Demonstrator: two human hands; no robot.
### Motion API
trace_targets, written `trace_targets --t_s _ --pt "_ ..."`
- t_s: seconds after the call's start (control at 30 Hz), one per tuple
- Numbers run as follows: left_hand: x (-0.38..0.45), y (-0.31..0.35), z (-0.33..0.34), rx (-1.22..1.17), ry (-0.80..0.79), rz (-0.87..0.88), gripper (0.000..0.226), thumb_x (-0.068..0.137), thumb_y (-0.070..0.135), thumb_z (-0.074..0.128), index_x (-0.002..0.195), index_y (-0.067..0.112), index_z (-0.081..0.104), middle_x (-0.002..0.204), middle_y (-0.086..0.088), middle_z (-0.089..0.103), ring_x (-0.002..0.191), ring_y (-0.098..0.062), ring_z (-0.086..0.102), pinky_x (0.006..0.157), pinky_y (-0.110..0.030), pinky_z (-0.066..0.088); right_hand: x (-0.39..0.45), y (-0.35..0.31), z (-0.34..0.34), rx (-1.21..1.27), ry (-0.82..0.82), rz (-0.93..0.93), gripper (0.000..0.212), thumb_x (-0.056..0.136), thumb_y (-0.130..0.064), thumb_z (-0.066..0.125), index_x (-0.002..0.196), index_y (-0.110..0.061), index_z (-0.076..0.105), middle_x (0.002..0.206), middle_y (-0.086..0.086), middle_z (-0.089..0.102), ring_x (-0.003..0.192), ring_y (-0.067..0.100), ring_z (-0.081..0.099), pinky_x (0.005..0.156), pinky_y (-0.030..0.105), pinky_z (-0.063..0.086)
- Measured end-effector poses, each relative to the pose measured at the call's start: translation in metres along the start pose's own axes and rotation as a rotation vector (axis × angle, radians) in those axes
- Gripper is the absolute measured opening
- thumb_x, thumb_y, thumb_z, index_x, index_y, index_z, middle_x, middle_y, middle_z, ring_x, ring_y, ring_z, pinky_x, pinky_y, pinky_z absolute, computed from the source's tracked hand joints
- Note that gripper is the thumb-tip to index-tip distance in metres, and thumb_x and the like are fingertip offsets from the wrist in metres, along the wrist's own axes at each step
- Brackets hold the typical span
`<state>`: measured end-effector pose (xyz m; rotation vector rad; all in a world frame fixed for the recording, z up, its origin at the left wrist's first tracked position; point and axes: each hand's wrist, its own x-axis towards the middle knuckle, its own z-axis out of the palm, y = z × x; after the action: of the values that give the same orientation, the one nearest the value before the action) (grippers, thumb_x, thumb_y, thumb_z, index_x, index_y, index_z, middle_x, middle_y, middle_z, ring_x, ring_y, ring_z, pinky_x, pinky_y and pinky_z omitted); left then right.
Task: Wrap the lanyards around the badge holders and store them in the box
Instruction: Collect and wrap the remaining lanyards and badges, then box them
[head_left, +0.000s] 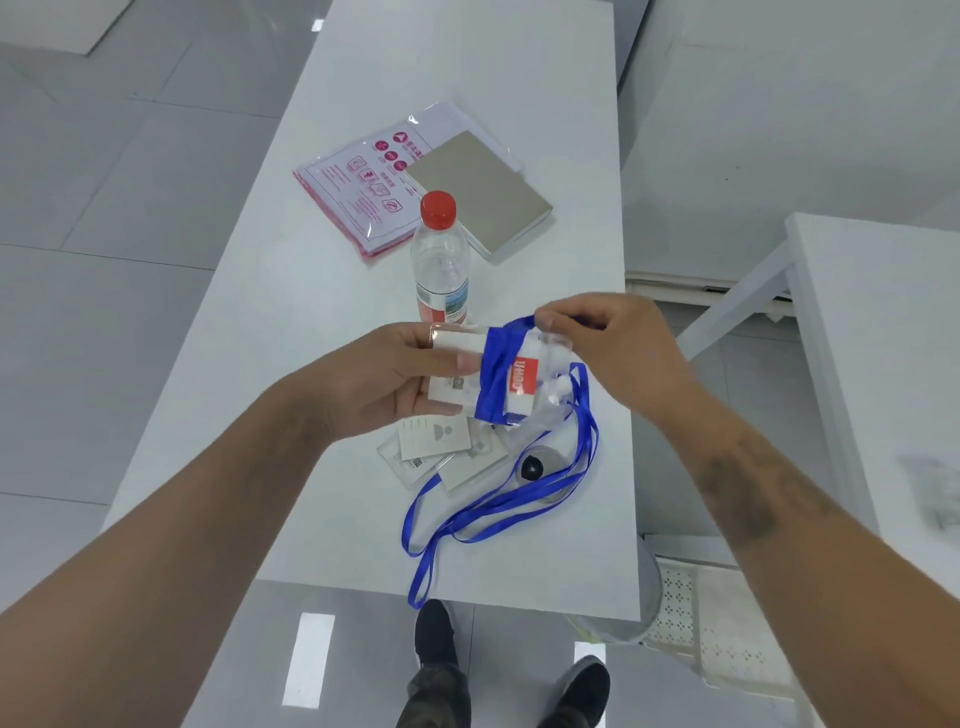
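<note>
My left hand grips a clear badge holder with a white card inside, held above the white table. A blue lanyard is wound a few turns around the holder's middle. My right hand pinches the lanyard at the holder's top edge. The lanyard's loose part hangs down to the table. Two more clear badge holders lie flat below my hands, with blue lanyard loops trailing to the table's near edge.
A water bottle with a red cap stands just behind my hands. A grey flat box lies on a pink-printed plastic bag farther back. A round black-and-silver object sits under the lanyards. Another white table stands to the right.
</note>
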<state>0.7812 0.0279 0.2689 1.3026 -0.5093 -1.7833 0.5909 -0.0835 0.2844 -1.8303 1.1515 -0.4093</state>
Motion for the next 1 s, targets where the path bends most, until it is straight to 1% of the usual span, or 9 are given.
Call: trace_targets --t_s 0.07,0.13,0.27,0.37,0.43,0.53,0.73,0.83,1.0 --pt "0.001 0.000 0.006 -0.161 0.057 0.061 0.031 0.082 0.010 0.066 0.113 0.013 0.070 0.107 -0.008 0.074 0.094 -0.021 0.071 0.074 -0.032 0.062 -0.014 0.013 0.014 -0.067 -0.042 0.051 0.020 0.094 -0.023 0.058 0.083 -0.020 0.074 0.056 -0.016 0.061 0.044 0.001 0.044 0.047 0.012 0.032" --pt "0.007 -0.003 0.012 -0.242 0.220 0.105 0.026 0.085 0.006 0.068 0.110 0.013 0.070 0.104 -0.009 0.075 0.088 -0.019 0.072 0.069 -0.029 0.062 -0.036 0.017 0.031 -0.139 -0.130 0.055 0.024 0.098 -0.025 0.050 0.089 -0.018 0.072 0.065 -0.013 0.064 0.052 0.002 0.049 0.052 0.014 0.037" --pt "0.016 -0.020 0.018 0.154 0.530 0.157 0.014 0.085 0.007 0.074 0.093 0.017 0.070 0.089 -0.004 0.075 0.074 -0.013 0.073 0.061 -0.025 0.061 -0.070 0.006 0.046 -0.397 -0.303 -0.063 0.029 0.104 -0.027 0.038 0.118 -0.019 0.062 0.108 -0.004 0.061 0.098 0.012 0.056 0.081 0.022 0.043" --pt "0.010 -0.025 0.022 0.384 0.410 0.117 0.013 0.084 0.009 0.076 0.095 0.015 0.072 0.090 -0.007 0.076 0.080 -0.019 0.074 0.068 -0.032 0.062 -0.068 0.000 0.026 -0.331 -0.170 -0.053 0.018 0.097 -0.030 0.056 0.106 -0.031 0.071 0.090 -0.019 0.064 0.082 0.000 0.057 0.071 0.010 0.040" --pt "0.005 -0.024 0.026 0.353 0.297 0.059 0.015 0.084 0.006 0.075 0.094 0.016 0.073 0.088 -0.005 0.077 0.078 -0.017 0.074 0.063 -0.028 0.061 -0.058 0.003 0.012 -0.183 -0.049 0.006 0.001 0.084 -0.031 0.073 0.083 -0.031 0.074 0.077 -0.018 0.068 0.070 0.002 0.060 0.068 0.018 0.047" --pt "0.000 -0.025 0.031 0.340 0.211 0.010 0.017 0.084 0.004 0.073 0.091 0.019 0.073 0.077 0.002 0.077 0.069 -0.010 0.073 0.055 -0.018 0.055 -0.054 0.012 0.007 -0.127 0.041 0.065 0.015 0.071 -0.038 0.084 0.068 -0.034 0.069 0.084 -0.010 0.067 0.078 0.009 0.062 0.069 0.030 0.052" --pt "-0.006 -0.037 0.042 0.235 0.163 -0.025 0.017 0.085 0.004 0.072 0.096 0.017 0.073 0.082 -0.001 0.076 0.070 -0.010 0.074 0.057 -0.020 0.056 -0.068 0.029 0.005 0.085 0.060 0.283 0.036 0.064 -0.039 0.088 0.084 -0.024 0.063 0.084 0.001 0.071 0.073 0.016 0.070 0.061 0.036 0.059" --pt "-0.007 -0.043 0.056 0.226 0.187 -0.015 0.016 0.084 0.004 0.073 0.094 0.016 0.073 0.079 0.000 0.077 0.069 -0.010 0.074 0.056 -0.021 0.057 -0.077 0.034 -0.003 0.152 0.039 0.306 0.031 0.067 -0.033 0.087 0.085 -0.021 0.064 0.081 0.003 0.073 0.066 0.011 0.071 0.057 0.026 0.056" --pt "-0.004 -0.054 0.084 0.231 0.237 -0.001 0.017 0.089 0.005 0.068 0.103 0.013 0.072 0.098 -0.007 0.076 0.090 -0.021 0.075 0.077 -0.037 0.062 -0.093 0.056 -0.025 0.234 0.098 0.301 0.026 0.066 -0.019 0.089 0.083 -0.020 0.069 0.079 0.008 0.073 0.074 0.029 0.071 0.066 0.037 0.056"
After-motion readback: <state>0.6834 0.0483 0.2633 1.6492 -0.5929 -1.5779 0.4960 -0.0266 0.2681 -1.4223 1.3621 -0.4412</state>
